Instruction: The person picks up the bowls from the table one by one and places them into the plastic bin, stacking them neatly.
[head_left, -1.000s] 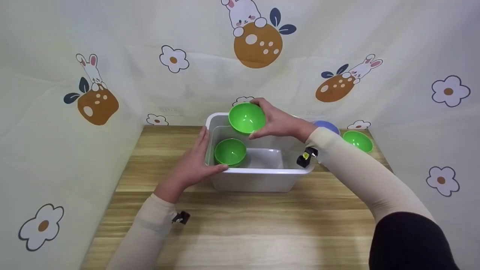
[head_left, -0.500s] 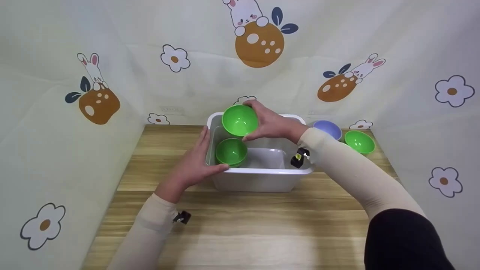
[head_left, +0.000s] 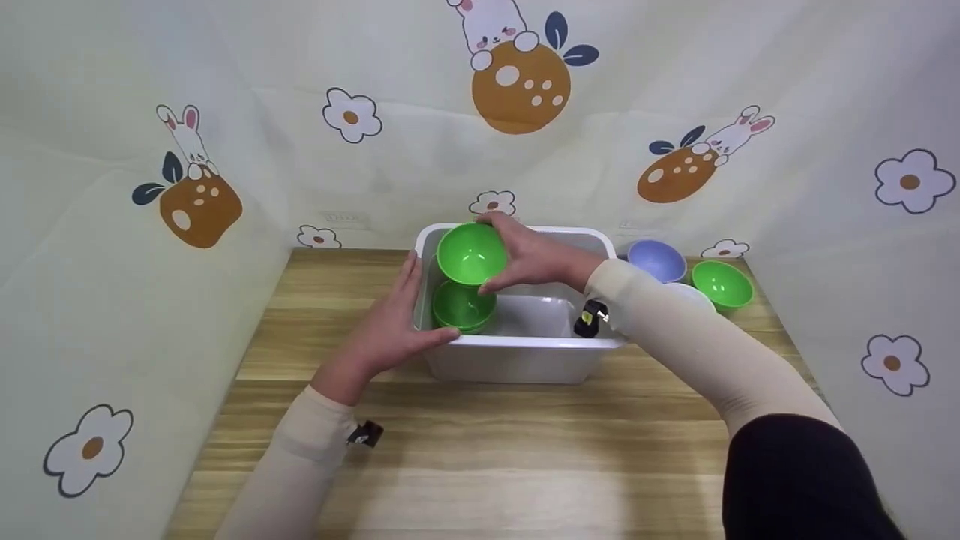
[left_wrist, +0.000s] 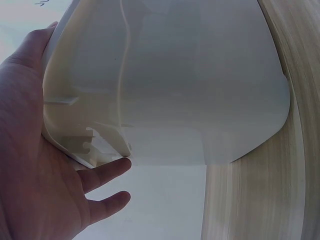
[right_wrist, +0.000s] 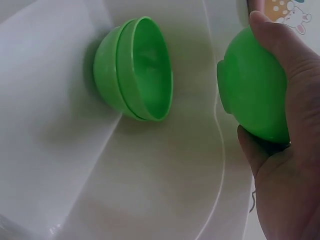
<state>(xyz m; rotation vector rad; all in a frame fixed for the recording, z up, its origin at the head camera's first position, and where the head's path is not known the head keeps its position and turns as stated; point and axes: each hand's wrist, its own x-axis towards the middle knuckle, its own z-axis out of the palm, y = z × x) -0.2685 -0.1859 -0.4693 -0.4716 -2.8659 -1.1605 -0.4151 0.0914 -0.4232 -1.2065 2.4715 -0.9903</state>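
Observation:
My right hand [head_left: 525, 259] grips a green bowl [head_left: 471, 255] by its side, thumb and fingers spread around it. The bowl hangs over the left part of a white plastic tub [head_left: 517, 364]. Below it, inside the tub, stand two nested green bowls [right_wrist: 132, 70]; the held bowl overlaps their far edge in the head view but is apart from them in the right wrist view. My left hand [head_left: 386, 330] rests on the tub's near left corner, thumb along the front rim and fingers straight against the left side. Part of the left fingers is hidden behind the tub in the left wrist view.
Right of the tub on the wooden table [head_left: 487, 465] stand a blue bowl [head_left: 656, 260], another green bowl [head_left: 721, 283] and a white bowl [head_left: 691, 297], partly hidden by the right sleeve. A patterned cloth [head_left: 420, 165] walls in the back and sides.
My right hand has moved left and down with the green bowl, bringing it closer over the nested bowls. The white bowl has come into sight beside the sleeve. My left hand has stayed put.

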